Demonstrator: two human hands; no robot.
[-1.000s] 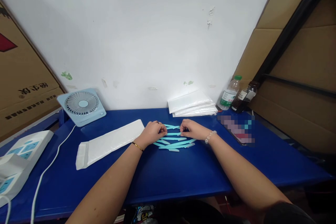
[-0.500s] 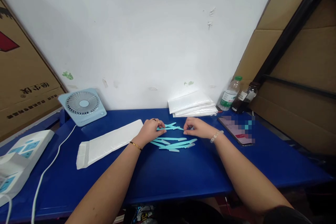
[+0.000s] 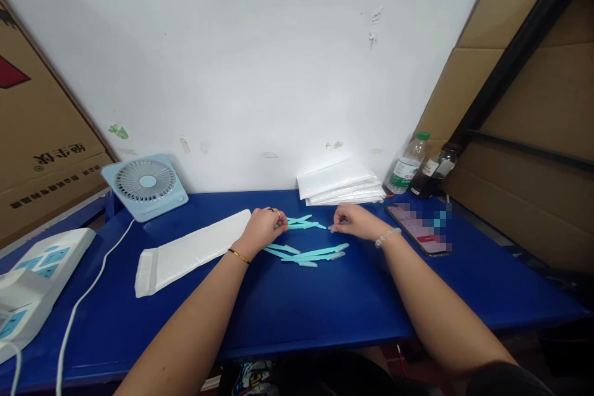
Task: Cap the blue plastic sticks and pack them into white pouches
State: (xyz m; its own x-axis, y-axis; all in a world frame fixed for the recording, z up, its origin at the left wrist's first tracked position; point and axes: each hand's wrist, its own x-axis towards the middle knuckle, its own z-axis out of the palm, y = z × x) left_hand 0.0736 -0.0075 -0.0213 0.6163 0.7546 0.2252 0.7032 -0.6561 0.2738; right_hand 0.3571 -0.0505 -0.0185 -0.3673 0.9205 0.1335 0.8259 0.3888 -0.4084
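Left hand, right hand pinching ends of teal strips, blue table

L hand: thin gold ring on a finger, slim gold bangle at wrist. R hand: pale bead bracelet at wrist. Both forearms bare; dark garment by R upper arm.
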